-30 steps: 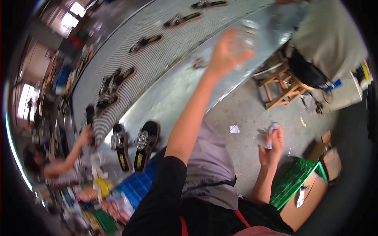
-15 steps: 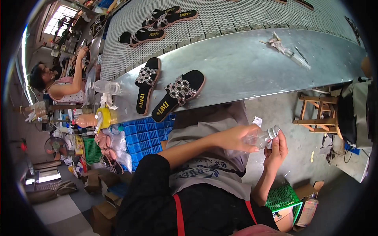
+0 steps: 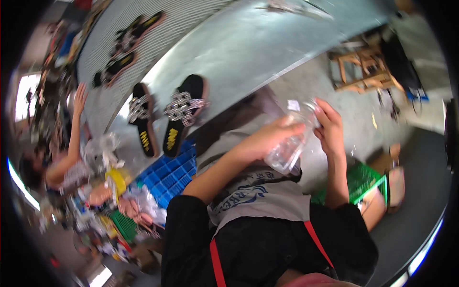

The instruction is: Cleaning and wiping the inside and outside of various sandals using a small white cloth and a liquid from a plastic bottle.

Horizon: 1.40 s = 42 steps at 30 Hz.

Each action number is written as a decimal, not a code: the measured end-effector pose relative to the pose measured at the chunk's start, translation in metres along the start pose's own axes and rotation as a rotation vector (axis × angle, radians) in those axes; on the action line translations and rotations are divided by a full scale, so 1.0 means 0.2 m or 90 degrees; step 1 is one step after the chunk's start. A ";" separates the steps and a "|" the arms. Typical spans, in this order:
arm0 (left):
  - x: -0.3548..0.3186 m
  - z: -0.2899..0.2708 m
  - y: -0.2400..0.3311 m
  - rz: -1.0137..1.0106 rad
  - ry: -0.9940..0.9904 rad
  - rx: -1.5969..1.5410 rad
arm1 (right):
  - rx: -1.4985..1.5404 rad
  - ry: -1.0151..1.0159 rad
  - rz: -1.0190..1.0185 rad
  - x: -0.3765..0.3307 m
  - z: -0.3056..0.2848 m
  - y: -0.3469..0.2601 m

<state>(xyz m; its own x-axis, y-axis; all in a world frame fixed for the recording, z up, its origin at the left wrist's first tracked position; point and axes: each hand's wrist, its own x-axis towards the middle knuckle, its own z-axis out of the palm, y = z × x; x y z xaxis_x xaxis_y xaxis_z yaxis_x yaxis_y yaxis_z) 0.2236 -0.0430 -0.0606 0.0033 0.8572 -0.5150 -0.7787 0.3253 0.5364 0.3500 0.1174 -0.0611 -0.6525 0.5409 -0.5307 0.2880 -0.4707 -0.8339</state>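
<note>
A clear plastic bottle (image 3: 285,155) is held tilted in front of my apron, its base toward me. My left hand (image 3: 275,136) is wrapped round the bottle's body. The fingers of my right hand (image 3: 330,125) are closed on the bottle's neck end, and blur hides whether a cap is there. Left of my hands, a black slide sandal (image 3: 176,131) with a jewelled strap lies at the metal table's (image 3: 229,62) near edge. Its mate, another black slide sandal (image 3: 145,131), lies just left of it.
More black sandals (image 3: 122,64) rest on a mesh conveyor (image 3: 179,21). Blue crates (image 3: 172,172) stand below the table's left end. At right are a wooden stool (image 3: 361,71) and a green crate (image 3: 366,179). A co-worker (image 3: 67,162) is at far left, one arm raised.
My view has turned and blurred, so the table and sandals appear shifted left. The bottle is now more upright in view, base lower, both hands still on it. The co-worker's arm looks more outstretched.
</note>
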 end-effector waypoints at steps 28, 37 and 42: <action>0.49 -0.20 0.83 0.808 0.352 0.452 | 0.149 0.058 -0.210 -0.02 -0.15 0.20; 0.34 -0.27 0.66 0.844 0.694 0.775 | 0.051 0.033 -0.132 -0.02 0.11 0.20; -0.44 -0.19 0.32 0.755 0.713 1.024 | -0.043 -0.069 -0.178 -0.01 0.26 0.16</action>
<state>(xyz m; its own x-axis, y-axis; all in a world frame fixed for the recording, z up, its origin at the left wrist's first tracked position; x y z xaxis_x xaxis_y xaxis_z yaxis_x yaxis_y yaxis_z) 0.1500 -0.1123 -0.0058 -0.5986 0.5416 0.5902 0.7996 0.4479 0.4000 0.3236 0.0641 -0.0789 -0.7826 0.5641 -0.2632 0.1301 -0.2653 -0.9554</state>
